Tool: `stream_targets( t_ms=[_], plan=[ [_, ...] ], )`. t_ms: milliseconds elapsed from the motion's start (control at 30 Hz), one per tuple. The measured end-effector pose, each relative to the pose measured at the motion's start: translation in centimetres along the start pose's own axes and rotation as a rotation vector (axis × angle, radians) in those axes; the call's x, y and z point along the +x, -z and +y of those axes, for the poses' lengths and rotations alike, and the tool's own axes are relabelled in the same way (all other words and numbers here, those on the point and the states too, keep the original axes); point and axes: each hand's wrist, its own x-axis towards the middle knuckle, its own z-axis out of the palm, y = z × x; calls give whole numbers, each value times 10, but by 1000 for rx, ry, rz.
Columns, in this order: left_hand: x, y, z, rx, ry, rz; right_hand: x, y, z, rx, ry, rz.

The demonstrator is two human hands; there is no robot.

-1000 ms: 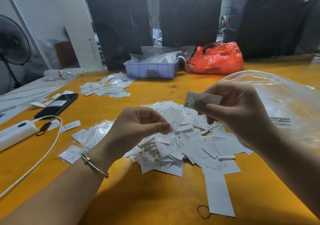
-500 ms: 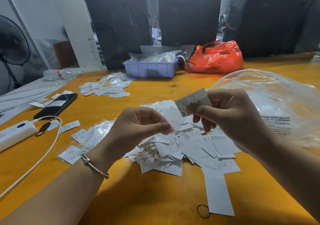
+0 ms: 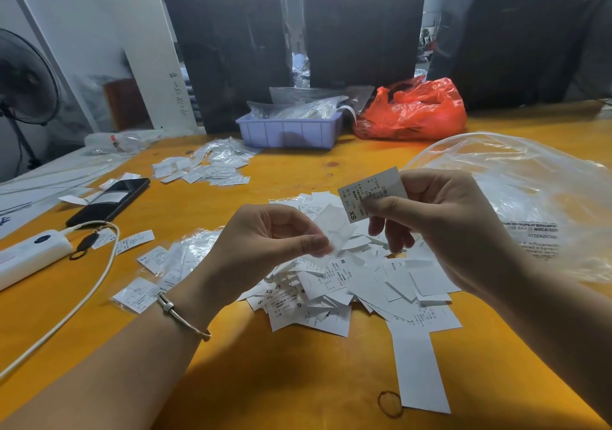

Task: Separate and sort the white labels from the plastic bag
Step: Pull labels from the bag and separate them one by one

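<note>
White labels [image 3: 351, 284] lie in a loose heap at the middle of an orange-yellow desk [image 3: 265, 380], some face up with printed size marks, others blank side up. Right hand [image 3: 443, 217]: raised above the heap, thumb and forefinger pinching one printed label [image 3: 371, 194] marked "XS", held tilted; the other fingers are curled beneath it. Left hand [image 3: 265, 241]: raised beside the right, thumb and forefinger pinching a blank white piece [image 3: 334, 227] whose upper edge sits just below the XS label; whether the two pieces touch cannot be told. A thin bracelet [image 3: 182, 317] circles the left wrist. Clear plastic bag [image 3: 530, 198]: crumpled on the desk at right, behind the right hand, with printed warning text on its side. One long white strip [image 3: 417, 373] extends from the heap toward the near edge, its end beside a dark rubber band [image 3: 390, 404]. Smaller groups of labels in clear sleeves [image 3: 172, 264] lie left of the heap, and another group [image 3: 212, 168] lies farther back. Also on the desk: a black phone [image 3: 109, 201], a white power bank [image 3: 29, 254] with a white cable [image 3: 82, 304], a lilac tray [image 3: 291, 131] and a red plastic bag [image 3: 414, 112].
</note>
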Motion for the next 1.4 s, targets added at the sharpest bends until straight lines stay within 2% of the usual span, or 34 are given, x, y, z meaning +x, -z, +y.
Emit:
stream_targets(
  t_ms=[367, 567, 833, 1000, 1067, 1200, 1400],
  plan=[
    [-1, 1, 0, 11, -19, -9, -1, -3, 2, -81, -24, -26],
    [-1, 0, 0, 3, 3, -50, -1, -2, 0, -109, -44, -109],
    [0, -3, 3, -4, 100, -144, 0, 0, 6, -188, -205, -234],
    [1, -5, 2, 13, 113, -140, -1, -3, 9, -201, -205, -279],
    [0, -6, 2, -4, 104, -113, -1, -4, 8, -214, -163, -230],
    [1, -5, 1, -20, 85, -50, 2, -1, 6, -202, -28, -26],
    [0, -5, 2, -101, 83, -20, -3, -6, 11, -293, 77, 26]
  ],
)
